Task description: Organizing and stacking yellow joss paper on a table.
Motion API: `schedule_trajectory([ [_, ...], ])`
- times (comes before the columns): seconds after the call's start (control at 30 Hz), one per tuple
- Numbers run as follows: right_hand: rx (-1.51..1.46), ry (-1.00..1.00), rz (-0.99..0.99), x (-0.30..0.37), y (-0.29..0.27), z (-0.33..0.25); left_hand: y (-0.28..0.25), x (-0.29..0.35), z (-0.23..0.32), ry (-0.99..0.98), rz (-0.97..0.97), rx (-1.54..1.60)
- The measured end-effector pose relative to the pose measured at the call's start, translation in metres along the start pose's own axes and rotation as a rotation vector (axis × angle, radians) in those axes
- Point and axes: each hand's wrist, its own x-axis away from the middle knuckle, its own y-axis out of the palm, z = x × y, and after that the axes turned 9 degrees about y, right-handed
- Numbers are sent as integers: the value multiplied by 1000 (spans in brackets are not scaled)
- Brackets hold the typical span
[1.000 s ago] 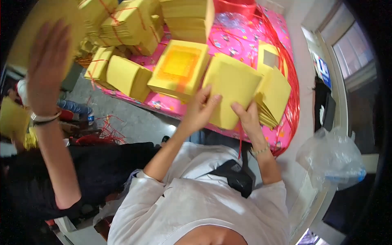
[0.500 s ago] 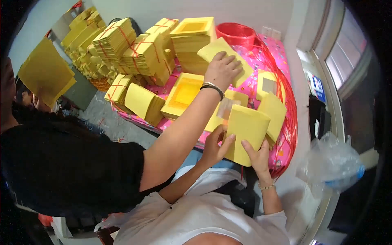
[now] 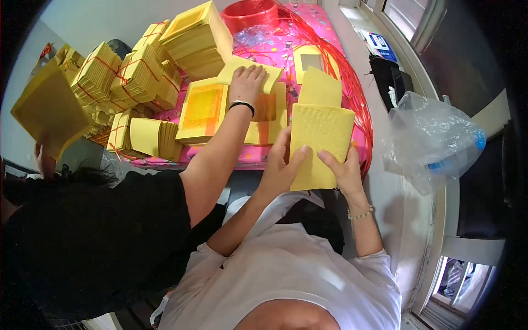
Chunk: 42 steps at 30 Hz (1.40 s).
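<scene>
Folded yellow paper gripped two-handed

L hand and R hand pinch its sides, thumbs on the front face, nr the front edge of the pink patterned tablecloth. Paper's matte, lightly textured, approx. rectangular. On the table: yellow paper block w/ orange printed square; glossy red plastic strands along R side. Blue-and-white packet by the window bears lettering; crinkly clear plastic bag nearby.
</scene>
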Motion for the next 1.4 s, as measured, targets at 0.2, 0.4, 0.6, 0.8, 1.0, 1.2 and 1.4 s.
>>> schedule_trajectory([
  [0.2,14,-81,0,3,4,6,3,10,0,23,7,-55],
  [0.4,57,-117,63,3,8,6,15,12,0,150,123,-141],
  [0.6,54,-54,85,2,8,5,3,7,-5,86,35,-120],
  [0.8,100,-66,102,3,8,6,16,8,-2,52,123,-20],
  [1.0,-45,-167,105,4,7,3,13,10,-7,83,104,-115],
  [1.2,-48,-147,109,-6,2,9,15,8,-7,8,58,-135],
  [1.4,-97,-173,98,-5,4,12,15,9,-13,45,73,-161],
])
